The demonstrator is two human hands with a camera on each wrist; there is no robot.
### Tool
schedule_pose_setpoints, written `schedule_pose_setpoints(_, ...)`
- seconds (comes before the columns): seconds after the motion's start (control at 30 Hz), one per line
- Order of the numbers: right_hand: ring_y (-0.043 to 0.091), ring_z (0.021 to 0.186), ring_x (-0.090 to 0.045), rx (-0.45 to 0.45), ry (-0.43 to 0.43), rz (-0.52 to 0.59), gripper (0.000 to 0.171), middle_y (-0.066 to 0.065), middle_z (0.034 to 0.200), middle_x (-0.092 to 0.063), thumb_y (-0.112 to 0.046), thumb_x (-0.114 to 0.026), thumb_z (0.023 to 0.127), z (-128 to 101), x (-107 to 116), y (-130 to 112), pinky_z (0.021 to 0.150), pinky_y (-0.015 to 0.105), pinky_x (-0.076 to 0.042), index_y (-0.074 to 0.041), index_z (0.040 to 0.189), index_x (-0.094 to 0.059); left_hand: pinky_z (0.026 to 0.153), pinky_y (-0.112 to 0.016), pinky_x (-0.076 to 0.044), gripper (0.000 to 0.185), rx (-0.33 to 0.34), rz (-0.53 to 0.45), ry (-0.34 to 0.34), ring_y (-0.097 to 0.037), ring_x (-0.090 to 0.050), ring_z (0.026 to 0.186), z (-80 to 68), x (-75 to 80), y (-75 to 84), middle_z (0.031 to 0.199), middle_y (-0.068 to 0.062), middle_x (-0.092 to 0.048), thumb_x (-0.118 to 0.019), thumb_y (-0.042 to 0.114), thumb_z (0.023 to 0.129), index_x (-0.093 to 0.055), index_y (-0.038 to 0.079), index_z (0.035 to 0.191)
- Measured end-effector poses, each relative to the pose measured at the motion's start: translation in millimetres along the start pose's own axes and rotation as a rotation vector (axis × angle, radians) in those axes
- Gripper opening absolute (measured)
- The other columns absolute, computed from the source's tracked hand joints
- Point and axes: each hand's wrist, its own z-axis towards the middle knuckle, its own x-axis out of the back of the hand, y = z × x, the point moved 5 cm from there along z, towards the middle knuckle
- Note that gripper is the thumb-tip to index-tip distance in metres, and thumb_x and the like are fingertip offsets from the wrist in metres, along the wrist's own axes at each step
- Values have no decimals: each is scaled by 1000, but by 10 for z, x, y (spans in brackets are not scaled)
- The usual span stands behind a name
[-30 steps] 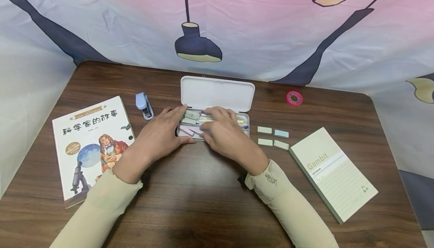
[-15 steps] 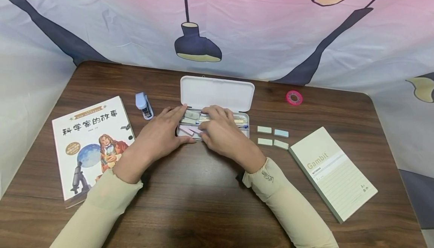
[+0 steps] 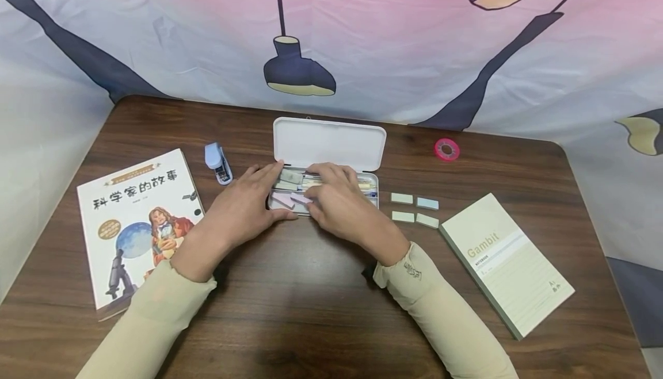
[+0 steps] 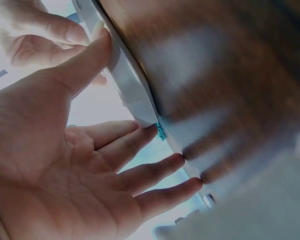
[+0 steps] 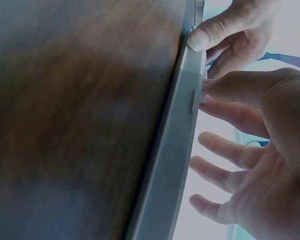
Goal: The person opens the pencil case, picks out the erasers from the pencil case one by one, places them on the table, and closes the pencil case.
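Bracing the open pencil case [image 3: 330, 144] toward the wooden table's [image 3: 311, 310] far edge, in the head view, my left hand [image 3: 243, 203] lies straight-fingered at its left end, likely steadying it; my right hand [image 3: 339, 203] reaches inside. The left wrist view shows that thumb against the front wall. From the right wrist, thumb and forefinger seem to pinch a pink eraser [image 3: 299, 198], though glare blurs it.

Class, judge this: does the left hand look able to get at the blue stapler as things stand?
Probably yes: the blue stapler is close beside the left hand, and nothing visible lies between them.
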Motion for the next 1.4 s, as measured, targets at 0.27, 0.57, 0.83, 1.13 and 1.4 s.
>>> schedule_pose_setpoints(0.27, 37, 165, -48, -11, 34, -6, 23, 17, 171, -58, -20, -75, 111, -144, 167, -31, 135, 66, -36, -10, 128, -87, 133, -74, -43, 101, 1, -1, 2, -61, -44, 164, -2, -10, -13, 180, -28, -45, -88, 44, 102, -37, 1, 177)
schedule_pose_setpoints(0.57, 38, 163, -50, -2, 142, 7, 22, 20, 167, -61, -20, -75, 111, -461, 263, 175, 135, 66, -36, -6, 124, -87, 133, -74, -42, 101, 4, -6, -4, -61, -43, 164, -10, -7, -10, 180, -28, -44, -88, 45, 102, -37, 0, 177)
schedule_pose_setpoints(0.83, 47, 157, -54, -36, 212, 22, 20, 26, 162, -63, -6, -81, 104, -860, 382, 355, 130, 72, -42, 2, 121, -86, 134, -73, -41, 102, 7, -6, -9, -60, -43, 165, -5, -20, -12, 181, -27, -44, -88, 46, 102, -37, 1, 177)
schedule_pose_setpoints(1.13, 48, 154, -57, -92, 257, 28, 17, 24, 158, -66, -4, -84, 101, -1255, 449, 578, 127, 73, -43, 1, 117, -86, 134, -73, -41, 103, 13, -5, -13, -61, -43, 165, 3, -20, -8, 181, -27, -44, -88, 47, 101, -36, 1, 178)
schedule_pose_setpoints(1.4, 48, 151, -59, -70, 255, -2, 19, 22, 154, -69, -1, -86, 96, -1453, 450, 667, 122, 71, -45, -1, 116, -88, 133, -73, -43, 104, 10, 3, -8, -61, -44, 164, -13, -9, 2, 180, -28, -45, -88, 48, 101, -36, 1, 178)
